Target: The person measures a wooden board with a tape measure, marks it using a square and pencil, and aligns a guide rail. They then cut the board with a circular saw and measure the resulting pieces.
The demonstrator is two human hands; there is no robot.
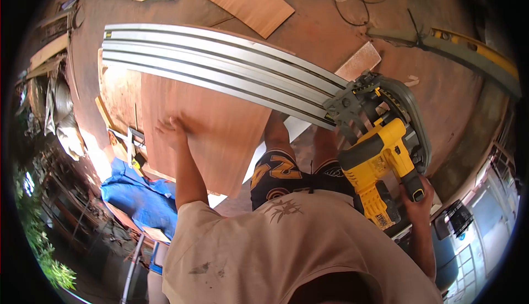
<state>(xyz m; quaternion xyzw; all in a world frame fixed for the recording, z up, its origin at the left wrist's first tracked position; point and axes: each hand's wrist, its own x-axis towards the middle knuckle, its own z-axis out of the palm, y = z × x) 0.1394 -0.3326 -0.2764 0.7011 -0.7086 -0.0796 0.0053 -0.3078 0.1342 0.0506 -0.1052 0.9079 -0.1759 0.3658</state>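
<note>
l hand (173, 130) is out fwd & to the left, over the brown wood panel (215, 122), back of hand up, fingers a bit spread & slightly bent, gripping nothing. fingers look to be resting on the panel; can't tell if the palm presses flat. l arm (190, 172) reaches out nearly straight from the sleeve of the tan shirt (264, 238), well apart from the r side.

r hand (417, 194) is low on the right, wrapped round the rear handle (412, 185) of the yellow/blk saw (374, 161). most fingers hidden, so exact finger pos + trigger contact can't tell. r arm (422, 243) is partly hidden by the shirt, forearm pointing fwd to the handle.

saw is to the right of the dark shorts (286, 177), its grey end right up at the r end of the silver guide rail (220, 64); can't tell if it sits fully on it. rail runs crosswise over the panel's far part, beyond l hand.

around: blue cloth (140, 196) left of l arm, loose brown board (250, 4) past the rail, yellow level (474, 50) far right, w/ dark cord (358, 6) near the top.
</note>
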